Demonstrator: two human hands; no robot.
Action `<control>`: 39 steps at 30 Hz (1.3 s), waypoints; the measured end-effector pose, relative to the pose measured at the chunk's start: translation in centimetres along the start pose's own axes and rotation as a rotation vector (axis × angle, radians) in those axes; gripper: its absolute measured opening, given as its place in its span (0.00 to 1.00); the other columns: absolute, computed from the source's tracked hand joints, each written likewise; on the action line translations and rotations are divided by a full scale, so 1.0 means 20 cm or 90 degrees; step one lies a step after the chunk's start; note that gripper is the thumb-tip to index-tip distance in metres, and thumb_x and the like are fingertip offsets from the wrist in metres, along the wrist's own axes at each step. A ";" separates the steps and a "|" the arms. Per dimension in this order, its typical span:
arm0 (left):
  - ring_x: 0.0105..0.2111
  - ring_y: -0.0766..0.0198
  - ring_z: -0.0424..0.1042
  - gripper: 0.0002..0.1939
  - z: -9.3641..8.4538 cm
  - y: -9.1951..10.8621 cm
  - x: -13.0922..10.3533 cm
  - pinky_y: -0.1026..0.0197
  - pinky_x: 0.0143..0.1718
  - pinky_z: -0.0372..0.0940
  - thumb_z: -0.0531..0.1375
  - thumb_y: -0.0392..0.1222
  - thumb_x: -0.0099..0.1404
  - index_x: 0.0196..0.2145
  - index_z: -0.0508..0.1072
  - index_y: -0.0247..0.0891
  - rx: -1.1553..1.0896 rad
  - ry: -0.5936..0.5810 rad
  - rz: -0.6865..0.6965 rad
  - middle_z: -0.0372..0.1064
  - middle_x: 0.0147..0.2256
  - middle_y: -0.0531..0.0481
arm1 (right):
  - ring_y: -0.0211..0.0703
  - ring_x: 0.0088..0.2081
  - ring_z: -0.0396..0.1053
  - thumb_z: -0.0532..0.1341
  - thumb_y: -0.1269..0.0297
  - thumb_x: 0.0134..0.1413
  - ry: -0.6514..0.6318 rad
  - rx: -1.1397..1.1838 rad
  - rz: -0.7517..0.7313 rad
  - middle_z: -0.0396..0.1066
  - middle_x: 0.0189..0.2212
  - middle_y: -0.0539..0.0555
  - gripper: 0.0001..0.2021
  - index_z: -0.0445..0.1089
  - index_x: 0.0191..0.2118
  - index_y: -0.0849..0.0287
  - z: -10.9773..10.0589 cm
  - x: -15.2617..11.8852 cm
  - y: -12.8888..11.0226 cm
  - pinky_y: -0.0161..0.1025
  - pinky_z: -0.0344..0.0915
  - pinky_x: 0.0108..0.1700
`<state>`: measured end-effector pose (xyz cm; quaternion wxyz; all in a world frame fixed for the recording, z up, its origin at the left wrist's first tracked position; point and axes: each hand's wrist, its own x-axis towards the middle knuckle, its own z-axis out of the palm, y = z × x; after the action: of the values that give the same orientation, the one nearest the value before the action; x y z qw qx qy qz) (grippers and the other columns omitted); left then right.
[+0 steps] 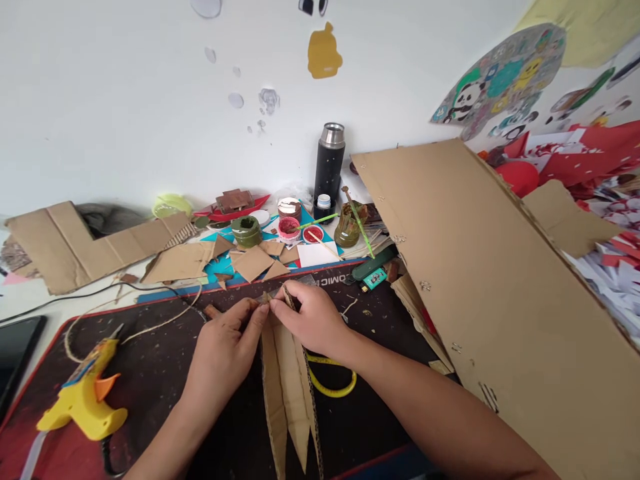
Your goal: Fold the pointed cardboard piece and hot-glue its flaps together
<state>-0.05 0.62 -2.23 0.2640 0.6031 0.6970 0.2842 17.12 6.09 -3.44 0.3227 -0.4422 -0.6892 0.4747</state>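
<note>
A long, folded cardboard piece (290, 373) with pointed ends runs toward me over the dark mat. At its far end, my left hand (225, 340) pinches the tip between thumb and fingers. Opposite it, my right hand (310, 317) grips the same end, fingers closed over the cardboard edge. The fingertips of both hands nearly meet there and partly hide the tip. Partly under the cardboard and my right wrist lie scissors, of which a yellow handle loop (340, 383) shows.
A yellow glue gun (85, 393) lies at left, its cord beside it. Paint jars (247, 231), cardboard scraps (253, 263) and a black thermos (330, 163) stand along the wall. A large cardboard sheet (480, 267) leans at right. A dark mat (165, 347) covers the desk.
</note>
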 end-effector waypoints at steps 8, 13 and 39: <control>0.28 0.58 0.72 0.23 0.00 0.02 0.01 0.60 0.31 0.65 0.57 0.65 0.68 0.33 0.78 0.44 -0.050 -0.013 -0.041 0.79 0.29 0.52 | 0.40 0.32 0.65 0.62 0.63 0.65 -0.001 0.025 0.001 0.69 0.28 0.45 0.09 0.67 0.31 0.56 -0.01 0.01 0.00 0.38 0.55 0.37; 0.30 0.56 0.75 0.24 0.00 0.01 0.02 0.59 0.30 0.69 0.62 0.67 0.66 0.41 0.75 0.42 -0.198 -0.028 -0.086 0.80 0.33 0.50 | 0.41 0.33 0.66 0.62 0.61 0.65 0.011 0.049 -0.002 0.70 0.29 0.46 0.10 0.67 0.32 0.55 -0.02 0.01 0.00 0.38 0.57 0.38; 0.24 0.60 0.70 0.18 -0.10 -0.02 0.00 0.61 0.27 0.62 0.58 0.59 0.69 0.32 0.77 0.44 0.023 0.015 0.009 0.77 0.26 0.53 | 0.42 0.33 0.67 0.63 0.59 0.66 -0.024 0.000 0.024 0.72 0.31 0.48 0.09 0.68 0.34 0.56 0.00 0.00 0.02 0.39 0.58 0.38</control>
<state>-1.74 0.47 -1.22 0.2428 0.6090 0.7011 0.2804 17.17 6.11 -3.79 0.3007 -0.4460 -0.6867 0.4890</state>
